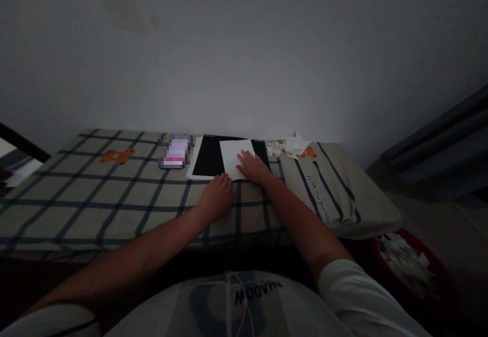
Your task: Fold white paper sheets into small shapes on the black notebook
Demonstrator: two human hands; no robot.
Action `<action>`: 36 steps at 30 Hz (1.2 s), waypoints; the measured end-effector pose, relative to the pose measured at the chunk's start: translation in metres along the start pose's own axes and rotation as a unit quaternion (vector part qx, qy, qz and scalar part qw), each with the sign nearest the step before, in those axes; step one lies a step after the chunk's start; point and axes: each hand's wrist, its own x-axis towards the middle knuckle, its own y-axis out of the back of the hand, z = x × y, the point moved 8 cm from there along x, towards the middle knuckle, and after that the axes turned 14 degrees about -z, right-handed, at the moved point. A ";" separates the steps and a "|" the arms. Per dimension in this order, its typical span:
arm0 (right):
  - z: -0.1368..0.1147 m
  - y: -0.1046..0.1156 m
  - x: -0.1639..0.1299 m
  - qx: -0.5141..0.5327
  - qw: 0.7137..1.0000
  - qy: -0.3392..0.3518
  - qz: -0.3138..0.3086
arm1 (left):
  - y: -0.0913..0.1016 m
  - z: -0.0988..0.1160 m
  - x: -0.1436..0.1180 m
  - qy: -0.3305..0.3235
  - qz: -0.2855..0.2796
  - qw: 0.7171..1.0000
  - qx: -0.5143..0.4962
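Observation:
A white sheet of paper (232, 155) lies over a black sheet (208, 156) that has small white marks along its far edge. White paper edges show beneath the black sheet at its left and near sides. My right hand (252, 167) rests flat on the white sheet's right part, fingers spread. At the near edge of the sheets is my left hand (218, 194), its fingers stretched forward and their tips touching or very close to that edge. I see nothing held in either hand.
A checked cloth (160, 194) covers the table. Left of the sheets lies a blurred phone-like thing (177, 151). Crumpled paper scraps (287, 146) are heaped at the right. A pale wall (244, 62) stands behind. A red bin (409, 263) of scraps is at lower right.

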 end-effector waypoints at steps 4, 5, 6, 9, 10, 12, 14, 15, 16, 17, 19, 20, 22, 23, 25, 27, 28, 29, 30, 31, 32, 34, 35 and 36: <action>0.000 0.000 0.000 0.001 1.000 0.006 0.007 | -0.004 0.011 -0.008 0.004 0.017 1.000 0.008; 0.000 0.000 0.000 0.002 1.000 0.007 0.008 | -0.004 0.012 -0.010 0.005 0.023 1.000 0.004; 0.000 0.000 0.000 0.002 1.000 0.007 0.009 | -0.002 0.013 -0.012 0.002 0.028 1.000 -0.002; 0.001 0.000 0.000 0.006 1.000 0.004 0.006 | 0.008 0.009 -0.013 -0.018 0.030 0.999 -0.030; 0.001 0.000 0.000 0.009 1.000 0.003 0.004 | 0.013 0.006 -0.012 -0.029 0.025 0.998 -0.045; 0.001 -0.001 0.000 0.014 1.000 0.003 0.000 | 0.022 -0.005 -0.006 -0.020 0.008 0.997 -0.073; 0.001 -0.001 0.000 0.017 1.000 0.005 -0.001 | 0.033 -0.017 0.003 0.001 0.034 0.996 -0.081; 0.001 -0.001 0.000 0.017 1.000 0.008 0.000 | 0.038 -0.021 0.009 -0.002 0.054 0.996 -0.076; 0.001 -0.001 0.000 0.017 1.000 0.011 0.002 | 0.038 -0.024 0.016 -0.002 0.064 0.996 -0.069; 0.001 -0.001 0.000 0.017 1.000 0.012 0.003 | 0.036 -0.027 0.024 0.000 0.062 0.996 -0.058; 0.001 -0.002 0.001 0.017 1.000 0.010 0.001 | 0.024 -0.035 0.040 0.026 0.041 0.998 -0.049; 0.002 -0.003 0.001 0.017 1.000 0.008 -0.002 | 0.016 -0.038 0.047 0.037 0.026 0.998 -0.050; 0.002 -0.003 0.001 0.015 1.000 0.006 -0.002 | 0.003 -0.045 0.058 0.058 0.001 0.997 -0.052; 0.002 -0.002 0.001 0.013 1.000 0.007 0.001 | -0.001 -0.048 0.064 0.061 -0.003 0.997 -0.052; 0.001 0.000 0.000 0.009 1.000 0.011 0.009 | -0.004 -0.057 0.074 0.077 -0.008 0.996 -0.054; 0.000 0.000 -0.001 0.011 1.000 0.012 0.008 | -0.004 -0.068 0.085 0.104 -0.012 0.993 -0.052; 0.000 0.001 -0.001 0.013 1.000 0.012 0.006 | -0.004 -0.074 0.091 0.118 -0.018 0.991 -0.053; 0.000 0.001 -0.002 0.015 1.000 0.011 0.004 | -0.004 -0.079 0.097 0.124 -0.020 0.991 -0.053; 0.001 0.001 -0.002 0.017 1.000 0.010 0.003 | -0.003 -0.083 0.102 0.126 -0.024 0.990 -0.054; 0.001 0.001 -0.002 0.019 1.000 0.009 0.004 | -0.002 -0.086 0.106 0.125 -0.027 0.990 -0.055; 0.001 0.001 -0.002 0.020 1.000 0.008 0.005 | -0.002 -0.089 0.110 0.122 -0.027 0.991 -0.057; 0.001 0.001 -0.002 0.021 1.000 0.008 0.006 | 0.000 -0.094 0.115 0.124 -0.023 0.990 -0.062; 0.001 0.001 -0.002 0.022 1.000 0.008 0.005 | 0.001 -0.097 0.116 0.128 -0.017 0.990 -0.065; 0.001 0.000 -0.002 0.021 1.000 0.009 0.005 | 0.001 -0.099 0.117 0.132 -0.011 0.989 -0.067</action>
